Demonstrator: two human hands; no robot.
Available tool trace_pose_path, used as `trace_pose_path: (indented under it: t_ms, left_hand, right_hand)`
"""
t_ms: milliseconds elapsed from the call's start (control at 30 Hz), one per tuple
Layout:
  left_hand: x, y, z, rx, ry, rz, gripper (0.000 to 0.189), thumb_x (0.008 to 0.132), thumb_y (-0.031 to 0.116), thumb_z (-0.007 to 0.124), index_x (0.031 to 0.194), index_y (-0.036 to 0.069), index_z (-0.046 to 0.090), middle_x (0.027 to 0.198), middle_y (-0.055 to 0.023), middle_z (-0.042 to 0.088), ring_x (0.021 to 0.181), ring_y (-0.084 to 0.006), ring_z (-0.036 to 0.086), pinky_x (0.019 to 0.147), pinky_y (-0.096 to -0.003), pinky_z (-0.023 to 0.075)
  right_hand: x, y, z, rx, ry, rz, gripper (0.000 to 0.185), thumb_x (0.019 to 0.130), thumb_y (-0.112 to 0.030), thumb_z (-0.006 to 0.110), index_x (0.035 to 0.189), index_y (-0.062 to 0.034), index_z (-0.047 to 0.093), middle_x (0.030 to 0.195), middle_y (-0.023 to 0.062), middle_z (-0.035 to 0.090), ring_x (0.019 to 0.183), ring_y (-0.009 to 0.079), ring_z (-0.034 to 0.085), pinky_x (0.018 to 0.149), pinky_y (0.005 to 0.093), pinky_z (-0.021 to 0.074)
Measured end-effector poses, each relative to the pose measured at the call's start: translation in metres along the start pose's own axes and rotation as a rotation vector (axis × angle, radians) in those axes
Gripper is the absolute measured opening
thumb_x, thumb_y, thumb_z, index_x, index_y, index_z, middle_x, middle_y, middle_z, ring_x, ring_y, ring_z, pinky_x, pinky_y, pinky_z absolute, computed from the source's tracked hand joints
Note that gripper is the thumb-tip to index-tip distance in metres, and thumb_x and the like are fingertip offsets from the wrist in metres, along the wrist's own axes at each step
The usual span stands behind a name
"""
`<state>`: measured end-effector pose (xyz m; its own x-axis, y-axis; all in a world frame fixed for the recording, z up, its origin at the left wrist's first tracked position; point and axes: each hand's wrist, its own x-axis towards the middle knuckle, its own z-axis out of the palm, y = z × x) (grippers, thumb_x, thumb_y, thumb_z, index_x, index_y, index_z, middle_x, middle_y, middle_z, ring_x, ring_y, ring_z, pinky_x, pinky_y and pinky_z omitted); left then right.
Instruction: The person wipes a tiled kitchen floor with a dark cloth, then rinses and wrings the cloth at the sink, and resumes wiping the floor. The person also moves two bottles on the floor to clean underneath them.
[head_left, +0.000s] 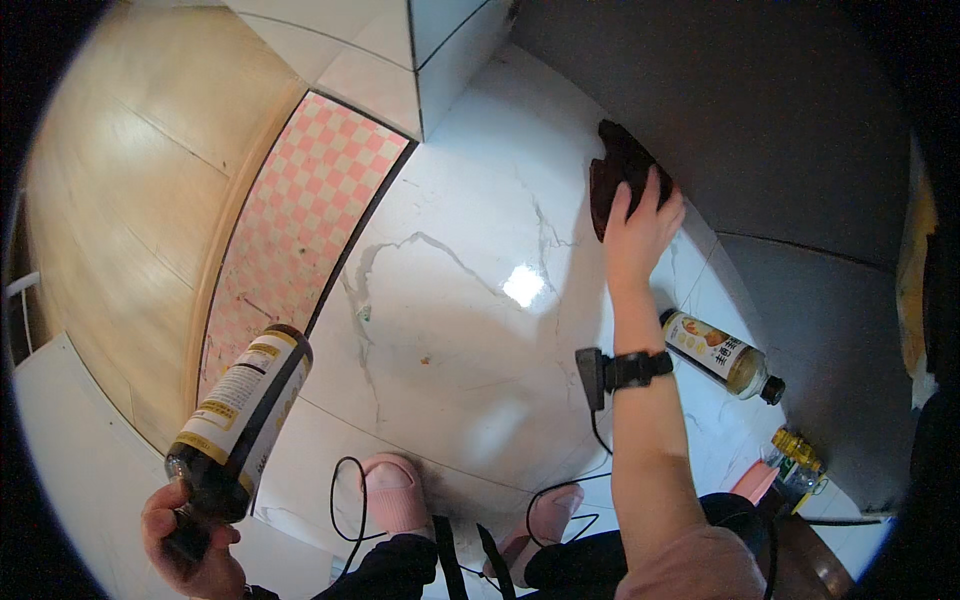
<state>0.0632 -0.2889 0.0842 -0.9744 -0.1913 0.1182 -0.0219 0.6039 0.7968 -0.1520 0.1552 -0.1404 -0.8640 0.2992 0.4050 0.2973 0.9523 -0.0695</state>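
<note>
My left hand (191, 544) grips a dark glass bottle (244, 420) by its capped neck, at the lower left. The bottle is tilted, its base pointing up and right, and a white and yellow label with writing faces me. On the right, my right hand (641, 225) holds a crumpled dark brown cloth (619, 169) against the white marbled tile floor (457, 337), close to the base of a dark grey panel (750, 127). Another labelled bottle (716, 356), with a black cap, is beside my right forearm next to that panel.
A strip of pink-and-white checked lining (315, 180) runs along a wooden panel (142, 150). A tiled corner (416, 90) juts in at the top. Black cables (335, 495) loop near my pink slippers (390, 491). A clear yellow-topped container (799, 454) and a pink object (754, 480) are at lower right.
</note>
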Motion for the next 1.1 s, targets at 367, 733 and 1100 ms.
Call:
trace_pose_path:
  t_ms: [367,733,1100]
  left_hand:
    - [-0.003,-0.008,-0.016,0.144,-0.019,0.056,0.049,0.081,0.018,0.064,0.123,0.007,0.041,0.117,-0.019,0.046,0.072,-0.0151,0.054,0.043,-0.0164,0.0411]
    - [-0.012,-0.005,-0.018,0.068,0.079,-0.02,0.05,0.079,0.019,0.066,0.121,0.005,0.042,0.117,-0.0204,0.046,0.073,-0.0169,0.055,0.041,-0.016,0.0408]
    - [0.013,0.017,0.022,-0.071,0.034,-0.098,0.049,0.075,0.011,0.068,0.113,0.006,0.038,0.11,-0.02,0.049,0.087,-0.0224,0.054,0.046,-0.0208,0.0486]
  right_hand:
    - [0.037,-0.066,0.075,0.202,-0.076,-0.109,0.062,0.076,-0.022,0.056,0.126,0.0066,0.034,0.128,0.0291,0.035,0.124,0.0449,0.025,0.106,0.0488,0.0172]
    - [0.097,-0.164,0.062,0.361,-0.52,-0.13,0.036,0.081,-0.017,0.051,0.114,-0.0042,0.052,0.12,0.0195,0.049,0.112,0.0357,0.044,0.095,0.0435,0.0361]
    - [-0.095,-0.145,-0.004,0.919,-0.414,-0.73,0.027,0.066,-0.001,0.05,0.091,0.003,0.059,0.101,0.0159,0.056,0.094,0.0324,0.049,0.085,0.04,0.0409]
